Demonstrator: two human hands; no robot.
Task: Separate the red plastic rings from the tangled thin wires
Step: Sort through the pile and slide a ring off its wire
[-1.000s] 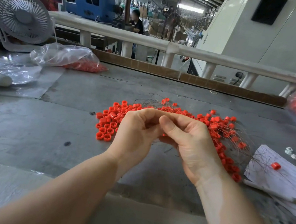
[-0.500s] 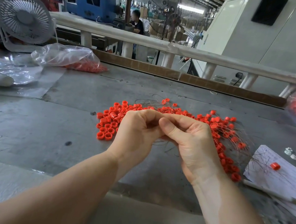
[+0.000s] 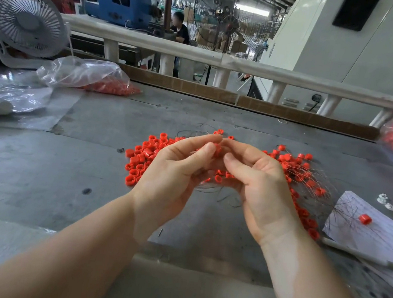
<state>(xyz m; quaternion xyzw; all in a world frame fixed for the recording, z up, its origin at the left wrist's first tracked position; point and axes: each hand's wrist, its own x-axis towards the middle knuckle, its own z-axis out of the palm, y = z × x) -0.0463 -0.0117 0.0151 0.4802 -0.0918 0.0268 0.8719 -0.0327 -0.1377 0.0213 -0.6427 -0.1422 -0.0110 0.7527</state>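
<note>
Now my left hand point(image 3: 172, 170) and right hand point(image 3: 261, 182) have opened apart from their tight huddle, the left thumb and fingers pinching one red ring point(image 3: 217, 149); wires point(image 3: 311, 181) and remaining rings point(image 3: 144, 157) litter the desk point(image 3: 36, 177) beyond, so one ring seems nearly freed.

No legible text, labels or numbers anywhere.
</note>
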